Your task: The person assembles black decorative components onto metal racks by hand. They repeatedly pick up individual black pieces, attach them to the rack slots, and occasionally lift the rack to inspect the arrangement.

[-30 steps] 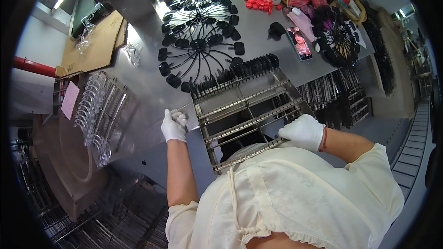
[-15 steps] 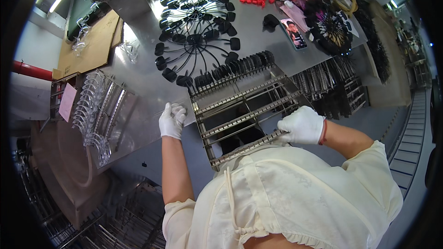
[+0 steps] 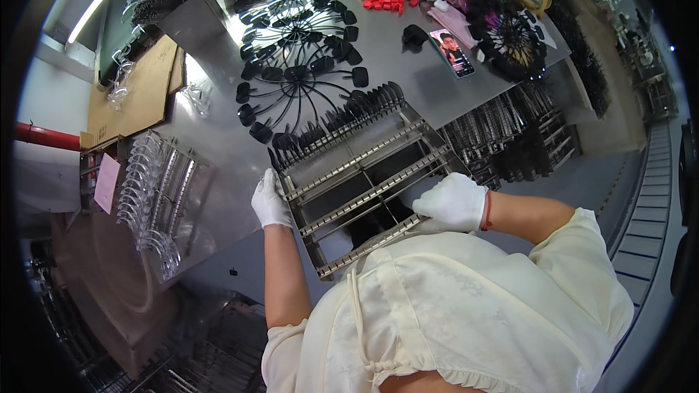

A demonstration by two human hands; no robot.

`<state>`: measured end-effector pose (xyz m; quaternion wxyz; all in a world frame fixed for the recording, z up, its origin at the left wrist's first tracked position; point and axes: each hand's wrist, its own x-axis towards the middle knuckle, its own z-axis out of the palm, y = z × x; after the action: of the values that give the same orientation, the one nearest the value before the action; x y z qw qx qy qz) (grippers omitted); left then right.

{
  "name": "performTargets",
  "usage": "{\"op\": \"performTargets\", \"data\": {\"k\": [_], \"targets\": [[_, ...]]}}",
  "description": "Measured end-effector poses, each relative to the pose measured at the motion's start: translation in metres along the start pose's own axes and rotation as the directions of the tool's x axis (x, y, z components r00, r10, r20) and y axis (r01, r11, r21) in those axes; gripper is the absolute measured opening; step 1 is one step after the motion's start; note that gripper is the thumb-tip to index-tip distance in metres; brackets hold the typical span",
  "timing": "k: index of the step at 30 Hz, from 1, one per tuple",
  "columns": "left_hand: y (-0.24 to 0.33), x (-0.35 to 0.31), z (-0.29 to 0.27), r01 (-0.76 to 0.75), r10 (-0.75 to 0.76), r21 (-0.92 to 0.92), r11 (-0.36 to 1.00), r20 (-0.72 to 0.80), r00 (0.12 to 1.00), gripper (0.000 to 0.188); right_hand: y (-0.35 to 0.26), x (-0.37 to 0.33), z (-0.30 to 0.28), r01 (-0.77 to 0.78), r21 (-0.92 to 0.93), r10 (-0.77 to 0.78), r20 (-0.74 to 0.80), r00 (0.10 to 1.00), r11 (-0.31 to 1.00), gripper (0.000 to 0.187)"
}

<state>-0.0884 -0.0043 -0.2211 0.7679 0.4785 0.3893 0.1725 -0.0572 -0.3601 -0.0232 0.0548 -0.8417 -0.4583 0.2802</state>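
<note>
A metal rack [image 3: 375,193] with several slotted bars lies tilted in front of my body, its far end over the table edge. Along its far bar stands a row of dark, flat, lens-like pieces [image 3: 342,122]. My left hand [image 3: 271,201], in a white glove, closes on the rack's left side; part of its fingers is hidden there. With my right hand [image 3: 453,204], also gloved, I grip the near right part of the frame. Just beyond the rack, black lens-like pieces on thin curved stems [image 3: 298,81] spread out in rings on the table.
On the metal table [image 3: 218,131], a rack of clear curved pieces [image 3: 149,189] stands left. Cardboard [image 3: 135,94] lies behind it. A phone [image 3: 453,54], red pieces [image 3: 383,0] and a dark stemmed bundle [image 3: 510,40] are at far right. Another loaded rack [image 3: 502,131] sits below the right edge.
My left hand has gone from beside the rack to its left side and closed there. The rack and my right hand have shifted left in view, as has the whole table scene slightly.
</note>
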Motion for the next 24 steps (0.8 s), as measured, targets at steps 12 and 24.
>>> {"op": "performTargets", "data": {"k": [12,24], "targets": [[0.02,0.039,-0.08,0.017,-0.058,-0.239,0.971,-0.168,0.984,0.024,-0.011,0.009,-0.021,-0.066,0.049,0.066,0.002,0.998,0.997,0.033],[0.016,0.011,-0.016,0.109,-0.106,-0.006,0.994,0.192,0.976,0.018,-0.006,0.009,-0.012,-0.012,0.035,0.011,0.013,1.0,0.999,0.034]]}}
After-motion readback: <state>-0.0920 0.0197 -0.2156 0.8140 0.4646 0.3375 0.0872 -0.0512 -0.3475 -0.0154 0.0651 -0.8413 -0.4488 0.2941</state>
